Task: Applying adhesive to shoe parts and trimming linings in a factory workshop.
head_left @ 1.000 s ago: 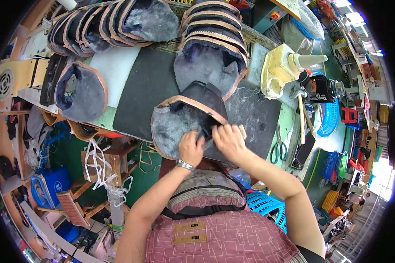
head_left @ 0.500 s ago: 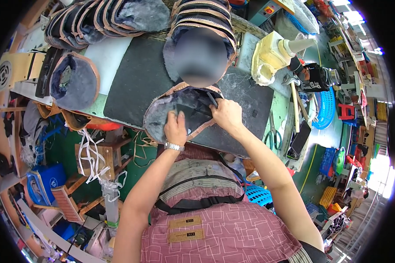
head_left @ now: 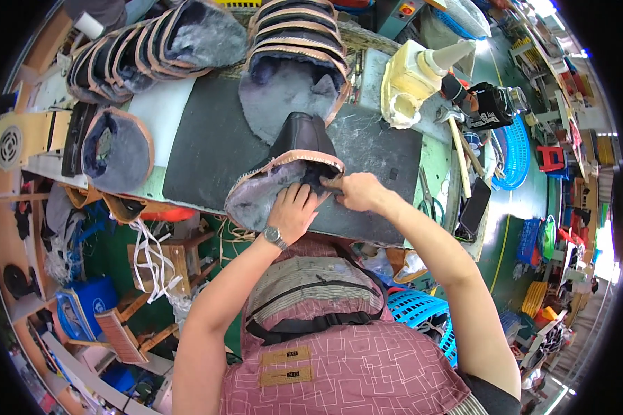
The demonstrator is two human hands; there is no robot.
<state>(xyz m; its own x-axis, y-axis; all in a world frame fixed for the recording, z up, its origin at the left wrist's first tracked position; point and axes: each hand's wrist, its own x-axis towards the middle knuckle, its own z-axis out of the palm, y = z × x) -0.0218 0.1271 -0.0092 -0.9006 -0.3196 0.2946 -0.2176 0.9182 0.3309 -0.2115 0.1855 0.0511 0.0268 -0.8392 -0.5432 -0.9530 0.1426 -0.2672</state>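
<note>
At centre frame a fur-lined shoe upper (head_left: 284, 181) lies on the dark mat (head_left: 208, 149) of the tabletop (head_left: 432, 162), lining upward; the left hand (head_left: 292, 211) rests flat, fingers spread, on the grey lining, apparently to pin the piece down; the right hand (head_left: 356, 191) is closed in a pinch on the tan edge at the opening, seemingly drawing it taut; stacked uppers (head_left: 142, 45) stand at upper left, another stack (head_left: 294, 28) at top centre, within reach; a cream glue bottle (head_left: 415, 79) stands at upper right.
</note>
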